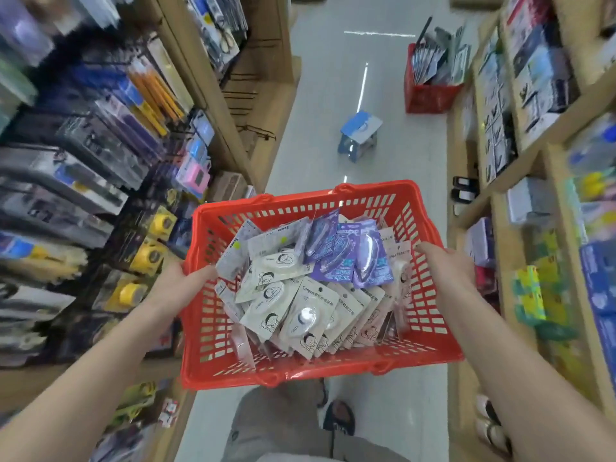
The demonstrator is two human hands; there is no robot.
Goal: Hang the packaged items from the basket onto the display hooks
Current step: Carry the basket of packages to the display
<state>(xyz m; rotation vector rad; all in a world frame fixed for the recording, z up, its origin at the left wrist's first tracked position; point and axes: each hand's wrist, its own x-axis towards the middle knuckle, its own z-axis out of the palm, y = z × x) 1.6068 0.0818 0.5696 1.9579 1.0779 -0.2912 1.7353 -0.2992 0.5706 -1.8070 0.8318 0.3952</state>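
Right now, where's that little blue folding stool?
In the head view the blue stool stands on the aisle floor beyond the held red basket, slightly left of a second red basket by the right-hand shelves.

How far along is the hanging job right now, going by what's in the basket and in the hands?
Done: nothing visibly hung from this load. In hand: the left hand and right hand grip the red basket by its side rims, carried down the aisle. Left: every packaged item is still piled inside; bare display hooks wait on the left shelving.
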